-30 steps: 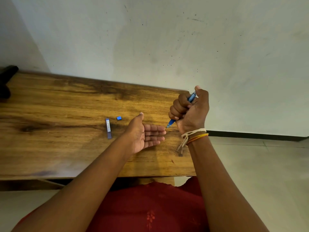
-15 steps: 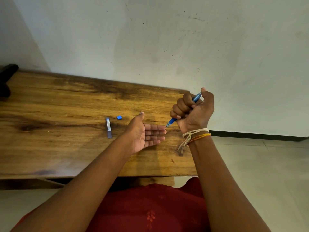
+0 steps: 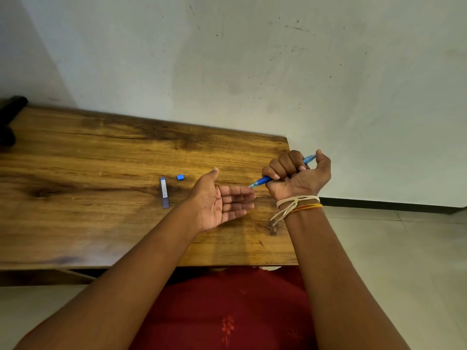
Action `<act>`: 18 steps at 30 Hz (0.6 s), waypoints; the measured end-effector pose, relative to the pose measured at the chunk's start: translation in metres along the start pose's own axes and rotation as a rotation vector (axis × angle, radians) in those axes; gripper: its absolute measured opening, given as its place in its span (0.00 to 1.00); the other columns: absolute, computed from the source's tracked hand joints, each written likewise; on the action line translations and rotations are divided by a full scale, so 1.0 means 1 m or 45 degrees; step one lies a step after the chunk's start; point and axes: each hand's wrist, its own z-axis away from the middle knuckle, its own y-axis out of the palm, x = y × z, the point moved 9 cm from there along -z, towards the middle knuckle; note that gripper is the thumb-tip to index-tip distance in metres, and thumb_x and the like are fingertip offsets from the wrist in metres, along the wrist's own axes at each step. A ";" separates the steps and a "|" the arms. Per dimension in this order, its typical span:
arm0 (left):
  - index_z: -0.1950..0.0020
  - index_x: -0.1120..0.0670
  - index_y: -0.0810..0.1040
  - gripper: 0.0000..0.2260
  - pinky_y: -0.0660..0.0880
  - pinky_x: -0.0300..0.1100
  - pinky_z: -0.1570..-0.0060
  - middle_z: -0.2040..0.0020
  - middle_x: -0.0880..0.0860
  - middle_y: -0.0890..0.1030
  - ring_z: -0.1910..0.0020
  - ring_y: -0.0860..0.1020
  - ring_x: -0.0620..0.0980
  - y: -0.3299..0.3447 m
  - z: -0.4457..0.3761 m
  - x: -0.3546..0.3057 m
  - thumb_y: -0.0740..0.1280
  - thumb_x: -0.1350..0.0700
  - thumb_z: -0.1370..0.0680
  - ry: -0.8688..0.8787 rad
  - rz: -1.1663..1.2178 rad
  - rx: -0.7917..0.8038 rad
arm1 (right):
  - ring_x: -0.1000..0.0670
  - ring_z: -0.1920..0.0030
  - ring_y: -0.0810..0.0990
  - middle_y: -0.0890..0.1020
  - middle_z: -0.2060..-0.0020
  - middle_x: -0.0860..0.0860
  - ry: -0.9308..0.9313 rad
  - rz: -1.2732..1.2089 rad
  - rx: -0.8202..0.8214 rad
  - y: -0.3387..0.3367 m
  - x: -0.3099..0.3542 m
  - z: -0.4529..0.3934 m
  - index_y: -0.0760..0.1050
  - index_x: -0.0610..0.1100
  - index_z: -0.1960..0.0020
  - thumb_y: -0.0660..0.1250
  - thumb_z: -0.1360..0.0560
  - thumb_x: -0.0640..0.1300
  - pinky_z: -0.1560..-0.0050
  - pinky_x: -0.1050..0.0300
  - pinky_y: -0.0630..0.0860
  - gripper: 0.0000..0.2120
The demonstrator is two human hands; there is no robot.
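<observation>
- Right hand point(image 3: 298, 176): fingers curled in a fist round a blue pen point(image 3: 262, 181), thumb set at its upper end. The pen slants down to the left; its tip lies at the fingertips of the left hand, though contact cannot be confirmed from this angle.
- Left hand point(image 3: 222, 202): palm up, fingers straight and together, thumb raised, holding nothing. It sits just over the wooden table point(image 3: 88, 223), near the right edge.
- Right wrist: pale thread point(image 3: 294, 201) wound round it, loose ends hanging; an orange and yellow band just beneath.
- On the table, left of the open hand: a slim clear case point(image 3: 164, 192) with a label, lying lengthwise; a small blue cap point(image 3: 180, 177) just beside its far end, apart from it.
- Far left edge: a dark object point(image 3: 10, 117), partly out of view.
- Behind: marked pale wall point(image 3: 252, 59).
</observation>
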 end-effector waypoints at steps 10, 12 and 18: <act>0.57 0.64 0.85 0.40 0.78 0.45 0.52 0.50 0.62 0.84 0.53 0.84 0.57 0.000 -0.001 0.000 0.43 0.37 0.21 0.013 0.016 0.012 | 0.52 0.77 0.49 0.57 0.83 0.53 0.028 -0.012 0.007 0.000 -0.001 0.001 0.58 0.46 0.79 0.51 0.27 0.61 0.73 0.64 0.53 0.27; 0.57 0.64 0.85 0.40 0.78 0.45 0.54 0.50 0.62 0.84 0.54 0.84 0.57 0.000 -0.001 0.000 0.43 0.37 0.21 0.015 0.019 0.013 | 0.52 0.77 0.49 0.57 0.83 0.53 0.025 -0.002 0.004 0.001 -0.001 0.001 0.58 0.46 0.79 0.51 0.27 0.59 0.73 0.64 0.54 0.26; 0.58 0.63 0.86 0.40 0.78 0.45 0.55 0.51 0.61 0.85 0.54 0.84 0.57 -0.001 -0.002 -0.001 0.43 0.37 0.21 0.021 0.014 0.014 | 0.52 0.77 0.49 0.53 0.80 0.53 0.027 0.013 -0.002 0.002 0.000 0.002 0.58 0.47 0.79 0.51 0.27 0.60 0.73 0.63 0.52 0.26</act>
